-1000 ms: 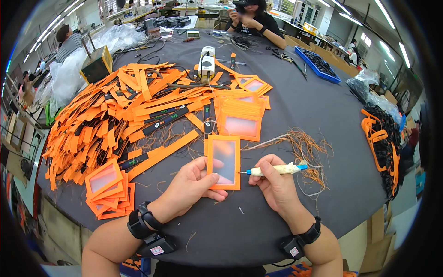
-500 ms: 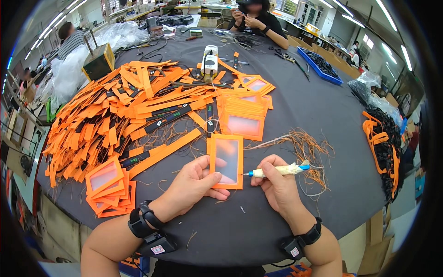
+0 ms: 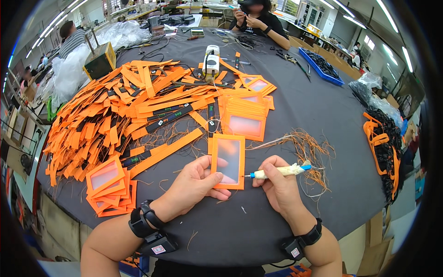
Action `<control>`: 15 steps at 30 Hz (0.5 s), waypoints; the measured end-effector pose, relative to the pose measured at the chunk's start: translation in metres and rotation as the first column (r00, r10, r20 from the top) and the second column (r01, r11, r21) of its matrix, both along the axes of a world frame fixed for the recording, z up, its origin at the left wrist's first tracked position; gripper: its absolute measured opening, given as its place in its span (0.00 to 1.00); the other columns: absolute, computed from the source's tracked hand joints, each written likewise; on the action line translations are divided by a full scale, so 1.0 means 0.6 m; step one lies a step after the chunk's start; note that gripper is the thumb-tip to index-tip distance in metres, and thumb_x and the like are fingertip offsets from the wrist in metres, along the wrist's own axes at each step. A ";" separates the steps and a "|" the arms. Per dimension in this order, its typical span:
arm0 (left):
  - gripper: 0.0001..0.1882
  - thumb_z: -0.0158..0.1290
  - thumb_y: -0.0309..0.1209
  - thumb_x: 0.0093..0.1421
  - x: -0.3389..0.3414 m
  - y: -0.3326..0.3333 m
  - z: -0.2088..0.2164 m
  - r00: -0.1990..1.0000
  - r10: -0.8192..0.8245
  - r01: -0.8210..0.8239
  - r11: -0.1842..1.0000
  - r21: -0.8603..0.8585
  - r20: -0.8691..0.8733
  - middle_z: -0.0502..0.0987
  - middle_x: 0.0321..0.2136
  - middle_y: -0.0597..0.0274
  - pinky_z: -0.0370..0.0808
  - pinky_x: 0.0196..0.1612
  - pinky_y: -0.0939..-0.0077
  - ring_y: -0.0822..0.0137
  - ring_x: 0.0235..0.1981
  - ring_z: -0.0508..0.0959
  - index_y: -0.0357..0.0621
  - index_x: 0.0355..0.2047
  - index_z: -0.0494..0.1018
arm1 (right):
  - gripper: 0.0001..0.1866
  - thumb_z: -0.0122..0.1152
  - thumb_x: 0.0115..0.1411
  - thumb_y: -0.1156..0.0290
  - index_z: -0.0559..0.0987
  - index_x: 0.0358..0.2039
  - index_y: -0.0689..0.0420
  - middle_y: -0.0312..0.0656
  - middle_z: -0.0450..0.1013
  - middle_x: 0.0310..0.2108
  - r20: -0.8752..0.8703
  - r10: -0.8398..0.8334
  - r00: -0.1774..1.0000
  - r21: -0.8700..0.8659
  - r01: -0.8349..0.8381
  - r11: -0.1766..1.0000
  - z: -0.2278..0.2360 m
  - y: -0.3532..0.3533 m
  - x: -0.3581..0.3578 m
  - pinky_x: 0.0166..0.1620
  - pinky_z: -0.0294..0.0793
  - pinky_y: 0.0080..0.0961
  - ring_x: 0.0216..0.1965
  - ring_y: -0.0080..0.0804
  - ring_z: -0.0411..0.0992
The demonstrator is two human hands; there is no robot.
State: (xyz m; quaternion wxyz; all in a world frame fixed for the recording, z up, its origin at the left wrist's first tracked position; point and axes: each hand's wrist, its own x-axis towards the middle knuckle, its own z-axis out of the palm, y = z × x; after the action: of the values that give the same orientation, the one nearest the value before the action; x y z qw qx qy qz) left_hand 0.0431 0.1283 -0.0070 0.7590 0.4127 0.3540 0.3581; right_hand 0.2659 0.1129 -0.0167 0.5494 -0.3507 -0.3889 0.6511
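My left hand (image 3: 196,181) is closed on an orange-framed clear window pouch (image 3: 228,187), thumb in front and fingers behind. The pouch stands nearly upright, its long side vertical, and fingers show through its cloudy pane. My right hand (image 3: 278,184) pinches a pen-shaped tool (image 3: 281,171) wrapped in cream tape, with blue ends. Its thin metal tip points left and meets, or nearly meets, the pouch's right edge; exact contact is too small to tell. Behind the pouch lies a stack of similar pouches (image 3: 246,125). Another pile of pouches (image 3: 107,182) is left of my left forearm.
A big heap of orange and black straps (image 3: 92,124) covers the table's left side. Loose orange threads (image 3: 307,150) and a pale cord lie beyond my right hand. Further back are a white-and-yellow device (image 3: 211,64), a blue tray (image 3: 320,67) and a seated person (image 3: 258,23).
Almost nothing differs. The pouch, both hands and the pen-shaped tool keep their grips and places; the whole view has shifted a few pixels.
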 end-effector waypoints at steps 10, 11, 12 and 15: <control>0.15 0.45 0.24 0.63 0.000 -0.001 0.001 1.000 -0.005 0.004 1.000 0.008 0.003 0.77 0.35 0.49 0.81 0.33 0.80 0.67 0.30 0.81 0.35 0.50 0.60 | 0.06 0.57 0.62 0.69 0.72 0.33 0.58 0.37 0.72 0.27 0.017 0.000 1.000 -0.008 0.000 1.000 0.002 -0.001 -0.002 0.36 0.75 0.23 0.29 0.22 0.71; 0.15 0.45 0.24 0.63 0.000 -0.001 0.002 1.000 -0.004 0.004 1.000 0.009 -0.002 0.77 0.35 0.49 0.80 0.33 0.80 0.67 0.30 0.81 0.35 0.50 0.60 | 0.06 0.57 0.62 0.70 0.72 0.33 0.58 0.37 0.72 0.27 0.019 0.007 1.000 -0.010 -0.007 1.000 0.002 0.000 -0.002 0.35 0.75 0.23 0.29 0.22 0.71; 0.15 0.45 0.24 0.63 0.000 -0.001 0.002 1.000 -0.004 0.004 1.000 0.010 -0.007 0.77 0.35 0.50 0.80 0.33 0.80 0.66 0.30 0.81 0.35 0.50 0.60 | 0.06 0.57 0.61 0.70 0.72 0.33 0.58 0.37 0.71 0.27 0.016 0.003 1.000 -0.009 -0.003 1.000 0.002 -0.001 -0.002 0.35 0.75 0.23 0.28 0.22 0.71; 0.15 0.45 0.24 0.63 -0.001 -0.001 0.002 1.000 -0.005 0.005 1.000 0.012 -0.012 0.77 0.35 0.50 0.80 0.33 0.80 0.66 0.30 0.81 0.34 0.50 0.60 | 0.06 0.57 0.61 0.70 0.72 0.32 0.58 0.37 0.71 0.26 0.009 -0.008 1.000 -0.004 0.008 1.000 0.001 -0.001 -0.002 0.34 0.75 0.23 0.27 0.22 0.70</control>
State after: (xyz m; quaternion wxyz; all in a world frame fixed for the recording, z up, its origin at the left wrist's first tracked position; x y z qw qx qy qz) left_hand 0.0426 0.1278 -0.0059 0.7553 0.4203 0.3552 0.3559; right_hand 0.2649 0.1124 -0.0160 0.5496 -0.3565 -0.3885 0.6480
